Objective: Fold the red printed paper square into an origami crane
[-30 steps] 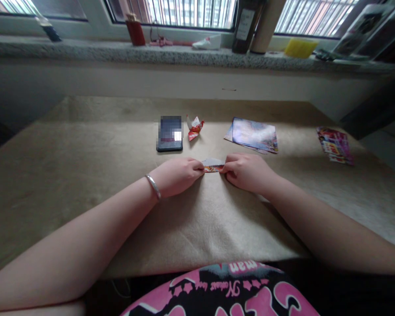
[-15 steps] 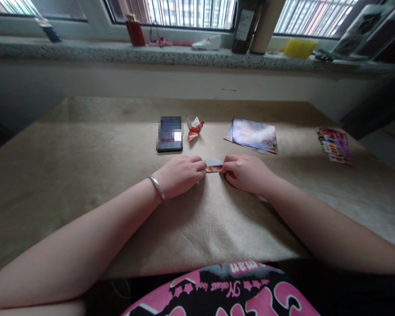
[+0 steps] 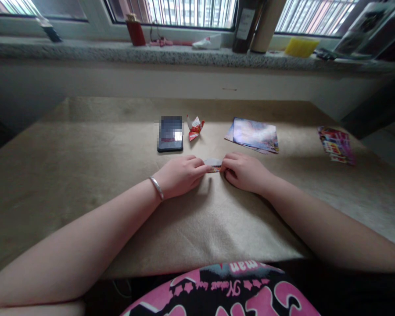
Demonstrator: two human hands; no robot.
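Observation:
A small folded piece of paper [image 3: 213,163], white on one side and red-orange printed along its near edge, lies on the table between my hands. My left hand [image 3: 182,175] is closed at the paper's left end, its index finger stretched along the printed edge. Pinched at the right end is my right hand [image 3: 245,172], with its fingers curled under. Both hands hide the ends of the paper. Just beyond them stands a folded red and white paper crane [image 3: 195,129], beside a dark phone [image 3: 170,136] whose screen is blurred out.
Glossy printed sheets [image 3: 255,134] lie in a pile beyond my right hand. Farther right, several colourful cards [image 3: 337,145] are fanned out on the cloth-covered table [image 3: 102,131]. A stone windowsill [image 3: 181,55] holds a red lighter-shaped object [image 3: 135,30], a dark bottle [image 3: 245,28] and a yellow block [image 3: 301,47].
My left index finger has slid right along the paper's near edge and now covers more of it. My right hand has hardly moved, still at the right end.

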